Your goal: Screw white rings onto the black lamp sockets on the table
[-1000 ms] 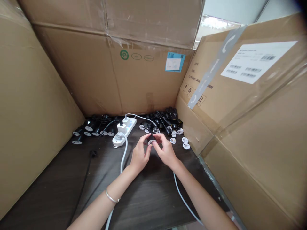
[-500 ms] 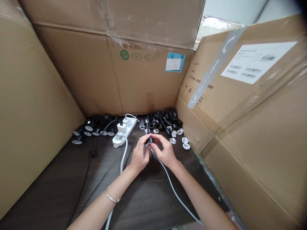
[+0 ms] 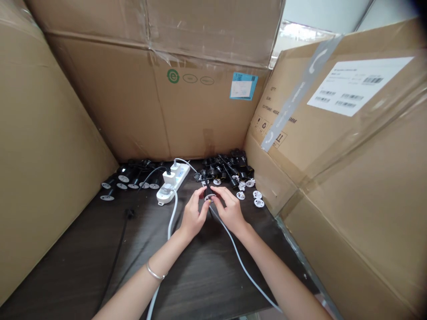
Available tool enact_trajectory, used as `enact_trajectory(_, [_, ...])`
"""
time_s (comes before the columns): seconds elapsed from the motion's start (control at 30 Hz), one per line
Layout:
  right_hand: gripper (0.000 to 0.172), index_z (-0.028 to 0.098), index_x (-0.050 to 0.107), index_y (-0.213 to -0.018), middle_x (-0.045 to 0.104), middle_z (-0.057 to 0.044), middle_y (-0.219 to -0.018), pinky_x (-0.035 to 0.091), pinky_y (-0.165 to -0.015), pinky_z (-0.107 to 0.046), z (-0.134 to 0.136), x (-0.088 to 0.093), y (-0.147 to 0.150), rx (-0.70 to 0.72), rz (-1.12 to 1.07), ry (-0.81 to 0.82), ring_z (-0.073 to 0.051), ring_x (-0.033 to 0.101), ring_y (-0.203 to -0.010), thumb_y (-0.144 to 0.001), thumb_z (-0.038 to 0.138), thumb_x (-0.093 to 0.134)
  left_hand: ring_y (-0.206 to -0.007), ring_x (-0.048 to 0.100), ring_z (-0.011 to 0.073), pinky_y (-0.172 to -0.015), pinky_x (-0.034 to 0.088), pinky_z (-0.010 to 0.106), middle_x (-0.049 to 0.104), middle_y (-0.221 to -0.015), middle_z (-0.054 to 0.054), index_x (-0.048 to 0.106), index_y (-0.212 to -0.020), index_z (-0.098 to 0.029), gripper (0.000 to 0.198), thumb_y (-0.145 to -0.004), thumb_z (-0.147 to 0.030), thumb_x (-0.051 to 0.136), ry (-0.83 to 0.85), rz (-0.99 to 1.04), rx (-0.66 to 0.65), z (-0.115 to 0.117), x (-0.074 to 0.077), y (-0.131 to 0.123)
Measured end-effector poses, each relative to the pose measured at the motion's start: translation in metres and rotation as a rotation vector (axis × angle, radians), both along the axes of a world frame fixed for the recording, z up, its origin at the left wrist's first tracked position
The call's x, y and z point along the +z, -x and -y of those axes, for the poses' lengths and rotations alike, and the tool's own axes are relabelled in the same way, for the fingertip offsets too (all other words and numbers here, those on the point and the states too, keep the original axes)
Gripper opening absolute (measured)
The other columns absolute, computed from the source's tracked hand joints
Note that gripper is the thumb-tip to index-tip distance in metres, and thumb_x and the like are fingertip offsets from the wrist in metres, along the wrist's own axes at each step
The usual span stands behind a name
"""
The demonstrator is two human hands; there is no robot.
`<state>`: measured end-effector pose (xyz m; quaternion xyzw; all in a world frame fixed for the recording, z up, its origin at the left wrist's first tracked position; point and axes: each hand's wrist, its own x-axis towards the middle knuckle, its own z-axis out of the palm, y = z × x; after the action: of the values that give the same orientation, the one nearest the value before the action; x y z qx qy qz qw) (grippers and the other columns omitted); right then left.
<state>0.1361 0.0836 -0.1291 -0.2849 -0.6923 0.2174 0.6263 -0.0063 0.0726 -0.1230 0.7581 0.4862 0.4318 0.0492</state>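
The left hand (image 3: 192, 214) and right hand (image 3: 231, 212) each held a closed fingertip grip on one black lamp socket (image 3: 209, 194).

Cardboard boxes (image 3: 160, 111) stand behind and on both sides of a table (image 3: 73, 271). A power strip (image 3: 175, 180) lies near the back, with socket parts (image 3: 128, 180) to its left and more (image 3: 227, 166) to its right, beside round discs (image 3: 256, 198). A small socket (image 3: 209, 194) sits between the left hand (image 3: 192, 214) and right hand (image 3: 231, 211), in front of these

The left hand (image 3: 192, 216) and right hand (image 3: 231, 212) are bare, and a thin silver bangle (image 3: 154, 274) circles the left forearm (image 3: 140, 291).
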Motion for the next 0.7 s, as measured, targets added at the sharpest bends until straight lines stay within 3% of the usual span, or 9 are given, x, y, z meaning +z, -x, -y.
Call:
enact_trajectory(0.2, [0.028, 0.019, 0.052, -0.114, 0.055, -0.006, -0.103, 0.046, -0.081, -0.025, -0.001, 0.001, -0.001, 0.032, 0.012, 0.059, -0.013, 0.053, -0.09, -0.087, 0.016, 0.043, -0.103, 0.052, 0.0143, -0.092, 0.043, 0.029, 0.052, -0.117, 0.006, 0.042, -0.122, -0.02, 0.036, -0.087, -0.024, 0.041, 0.017, 0.026, -0.017, 0.001, 0.001, 0.002])
enact_trajectory(0.43, [0.043, 0.018, 0.037, -0.132, 0.049, -0.009, -0.119, 0.04, -0.095, -0.03, -0.005, -0.008, -0.001, 0.075, 0.122, 0.137, -0.017, 0.047, -0.109, -0.089, 0.019, 0.037, -0.101, 0.053, 0.0138, -0.091, 0.045, 0.028, 0.052, -0.116, 0.007, 0.04, -0.124, -0.019, 0.038, -0.085, -0.02, 0.043, -0.031, -0.035, -0.047, 0.0, -0.001, 0.0])
enact_trajectory(0.7, [0.047, 0.02, 0.029, -0.137, 0.049, -0.008, -0.12, 0.039, -0.096, -0.03, -0.005, -0.009, -0.001, 0.114, 0.126, 0.12, -0.016, 0.047, -0.111, -0.091, 0.02, 0.033, -0.112, 0.047, 0.0154, -0.094, 0.043, 0.031, 0.047, -0.123, 0.009, 0.034, -0.127, -0.018, 0.041, -0.086, -0.017, 0.037, -0.045, -0.08, -0.028, -0.002, -0.003, 0.0])
